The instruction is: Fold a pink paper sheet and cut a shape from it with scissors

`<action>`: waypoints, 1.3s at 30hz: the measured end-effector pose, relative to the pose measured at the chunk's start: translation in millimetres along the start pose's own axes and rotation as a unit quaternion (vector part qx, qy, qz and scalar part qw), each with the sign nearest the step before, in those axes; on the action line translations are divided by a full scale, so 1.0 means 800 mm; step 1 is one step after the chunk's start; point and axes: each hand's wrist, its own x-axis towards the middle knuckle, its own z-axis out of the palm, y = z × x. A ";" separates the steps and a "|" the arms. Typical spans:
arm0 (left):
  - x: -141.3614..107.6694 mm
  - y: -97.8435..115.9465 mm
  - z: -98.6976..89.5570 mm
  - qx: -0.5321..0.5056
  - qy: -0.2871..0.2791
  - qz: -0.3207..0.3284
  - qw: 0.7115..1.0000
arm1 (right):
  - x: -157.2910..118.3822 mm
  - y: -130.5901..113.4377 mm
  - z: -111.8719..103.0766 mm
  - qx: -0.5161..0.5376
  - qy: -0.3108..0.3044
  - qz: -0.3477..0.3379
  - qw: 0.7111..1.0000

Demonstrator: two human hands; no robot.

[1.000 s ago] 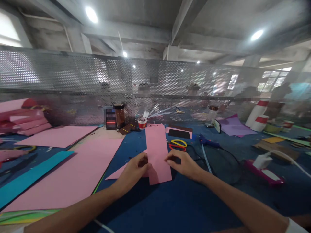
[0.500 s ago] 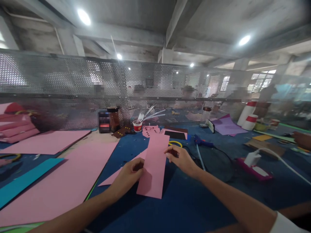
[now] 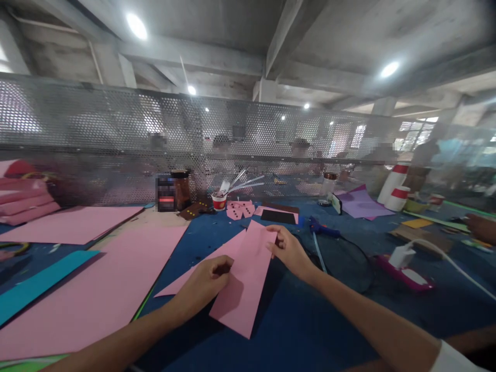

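Note:
A pink paper strip (image 3: 248, 279) is held tilted above the blue table between my two hands. My left hand (image 3: 207, 279) is closed on its left edge, thumb and fingers pinched. My right hand (image 3: 289, 250) pinches the strip's upper right edge. Behind my left hand and the strip, a pointed pink paper piece (image 3: 222, 250) lies on the table, partly covered. Large pink sheets (image 3: 116, 274) lie to the left, with a teal strip (image 3: 46, 276) across them.
A blue glue gun (image 3: 323, 227) with its cable lies right of my right hand. Farther right are a magenta power strip (image 3: 403, 271) and cardboard (image 3: 422, 237). A red-white cup (image 3: 219, 201) stands behind. Another person's hand (image 3: 480, 230) is at far right.
The strip has turned clockwise at its top and come lower and nearer. My right hand has moved slightly right and now grips its upper edge. My left hand shifted slightly.

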 end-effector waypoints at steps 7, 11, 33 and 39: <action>0.005 -0.013 0.002 -0.013 0.033 -0.023 0.999 | 0.006 0.010 -0.003 -0.005 0.006 0.023 1.000; 0.006 -0.015 0.001 -0.016 0.031 -0.008 0.999 | 0.009 0.009 -0.009 -0.036 0.024 0.033 0.999; 0.008 -0.027 0.000 -0.008 0.044 0.004 0.999 | 0.011 0.019 -0.014 -0.106 -0.015 0.061 0.992; 0.005 -0.024 0.000 -0.009 0.027 0.004 1.000 | 0.021 0.017 -0.030 -0.249 0.048 0.002 0.967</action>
